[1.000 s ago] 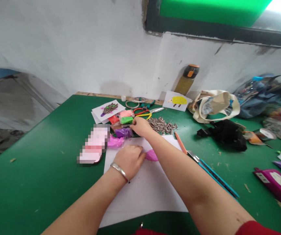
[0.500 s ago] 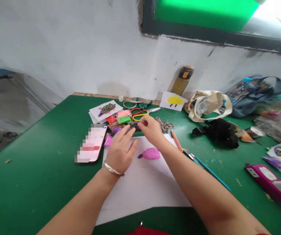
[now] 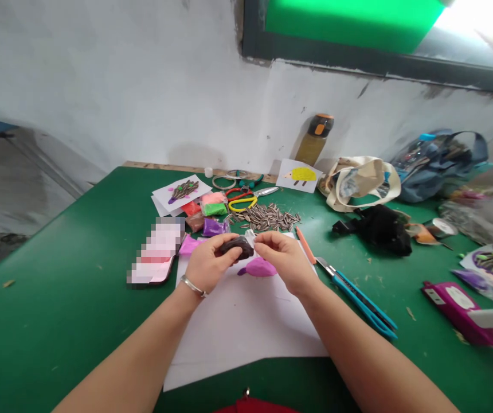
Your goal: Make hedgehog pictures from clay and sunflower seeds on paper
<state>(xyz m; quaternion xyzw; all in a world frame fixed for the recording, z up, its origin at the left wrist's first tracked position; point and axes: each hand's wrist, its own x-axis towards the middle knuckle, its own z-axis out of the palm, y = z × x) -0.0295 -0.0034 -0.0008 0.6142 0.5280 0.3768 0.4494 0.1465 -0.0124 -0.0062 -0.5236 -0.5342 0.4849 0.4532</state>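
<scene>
My left hand [image 3: 210, 261] is closed around a small packet of black modelling clay [image 3: 237, 247], thumb on the near side. At the packet's right end, my right hand [image 3: 281, 256] pinches its clear plastic edge [image 3: 250, 235]. Just below the packet, a flat pink clay shape [image 3: 261, 267] with a dark purple tip lies on a white sheet of paper [image 3: 246, 327]. Beyond my hands is a pile of striped sunflower seeds [image 3: 267, 218]. Other clay packets lie to the left, among them a purple one [image 3: 214, 226] and a green one [image 3: 215, 209].
A phone [image 3: 156, 252] lies left of the paper. To the right are an orange pen [image 3: 305, 245] and a blue utility knife [image 3: 362, 298]. Scissors [image 3: 246, 199], a hedgehog picture card [image 3: 298, 175], a bottle [image 3: 314, 139] and a cream bag [image 3: 358, 183] stand or lie toward the wall.
The black clay packet has been lifted from beside the seeds and brought nearer, over the paper. My left hand has closed around it, and my right hand has moved nearer with it.
</scene>
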